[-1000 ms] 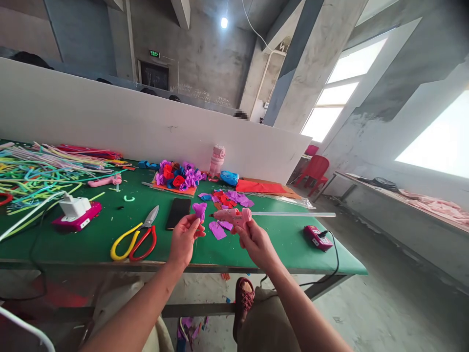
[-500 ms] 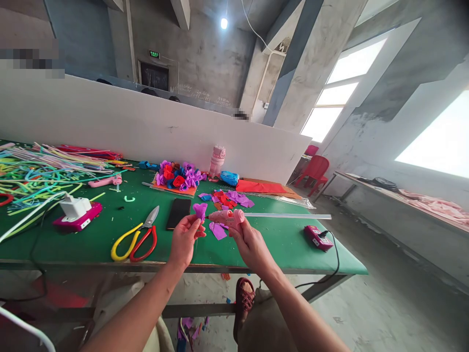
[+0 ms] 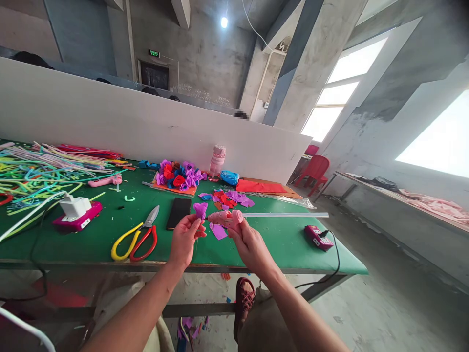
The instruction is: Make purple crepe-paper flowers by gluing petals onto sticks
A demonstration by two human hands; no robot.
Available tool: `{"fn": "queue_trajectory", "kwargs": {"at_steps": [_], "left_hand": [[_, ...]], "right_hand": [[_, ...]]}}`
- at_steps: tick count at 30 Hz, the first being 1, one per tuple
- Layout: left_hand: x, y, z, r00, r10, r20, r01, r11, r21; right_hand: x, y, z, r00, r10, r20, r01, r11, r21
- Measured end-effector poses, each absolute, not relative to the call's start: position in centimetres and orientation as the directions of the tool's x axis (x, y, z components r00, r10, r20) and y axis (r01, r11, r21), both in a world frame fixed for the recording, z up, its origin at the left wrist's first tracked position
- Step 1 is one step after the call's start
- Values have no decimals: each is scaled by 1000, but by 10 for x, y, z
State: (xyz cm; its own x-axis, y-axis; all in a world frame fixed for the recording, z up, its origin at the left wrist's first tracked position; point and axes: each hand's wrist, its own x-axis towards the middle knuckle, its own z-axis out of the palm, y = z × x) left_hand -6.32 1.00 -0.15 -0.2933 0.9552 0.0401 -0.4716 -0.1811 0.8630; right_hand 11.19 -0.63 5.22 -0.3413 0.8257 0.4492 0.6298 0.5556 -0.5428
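My left hand (image 3: 185, 240) pinches a small purple felt flower (image 3: 200, 210) and holds it up above the green table (image 3: 91, 239). My right hand (image 3: 248, 244) grips a pink glue gun (image 3: 226, 218) with a long clear glue stick (image 3: 286, 215) jutting from its back. The gun's nozzle points left and nearly touches the purple flower. Loose purple felt petals (image 3: 218, 231) lie on the table just beyond both hands.
Yellow and red scissors (image 3: 135, 238), a black phone (image 3: 178, 213), a pile of felt flowers (image 3: 178, 177), coloured sticks (image 3: 44, 171), a pink power strip (image 3: 76, 215), a pink bottle (image 3: 217, 160) and a small red box with a cable (image 3: 317, 237) lie on the table. A white partition (image 3: 146, 127) runs behind.
My right hand has moved the glue gun left, bringing its nozzle close to the purple flower. The left hand has stayed in place.
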Motion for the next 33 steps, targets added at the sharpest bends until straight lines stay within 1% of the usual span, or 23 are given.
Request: {"fn": "queue_trajectory", "kwargs": {"at_steps": [7,13,18,20,22,24,26,28,29,30,32,33], "left_hand": [[-63,11,-3,-290,956,38,-480,-179,859],[-63,10,-2,-294,955,34,-483,-179,857],[-63,11,-3,-284,958,31,-485,-172,857],[-64,11,-4,-277,961,27,-503,-169,848],[-66,12,-6,-265,964,12,-544,-160,824],[-68,13,-8,-234,972,-18,-606,-131,784],[-69,15,-10,-186,981,-59,-677,-84,731],[-70,16,-11,-134,986,-95,-734,-34,678],[-70,17,-12,-113,988,-105,-754,-16,656],[-70,18,-12,-97,989,-110,-769,-4,639],[-70,19,-12,-85,990,-111,-784,3,621],[-70,19,-12,-83,990,-112,-786,4,618]], "right_hand": [[112,-7,51,-330,832,446,659,541,-523],[114,-7,52,-318,841,437,633,532,-563],[112,-7,51,-316,839,443,627,535,-566],[114,-5,47,-307,839,449,609,535,-585],[120,-2,42,-267,861,432,563,503,-655],[130,4,37,-207,918,339,467,397,-790],[144,13,33,-161,970,182,322,226,-920],[162,25,30,-133,989,68,204,94,-974],[172,32,28,-122,992,38,190,61,-980],[181,39,25,-110,994,9,211,32,-977],[199,52,17,-20,998,-59,381,-47,-923],[207,57,12,25,997,-76,433,-79,-898]]}}
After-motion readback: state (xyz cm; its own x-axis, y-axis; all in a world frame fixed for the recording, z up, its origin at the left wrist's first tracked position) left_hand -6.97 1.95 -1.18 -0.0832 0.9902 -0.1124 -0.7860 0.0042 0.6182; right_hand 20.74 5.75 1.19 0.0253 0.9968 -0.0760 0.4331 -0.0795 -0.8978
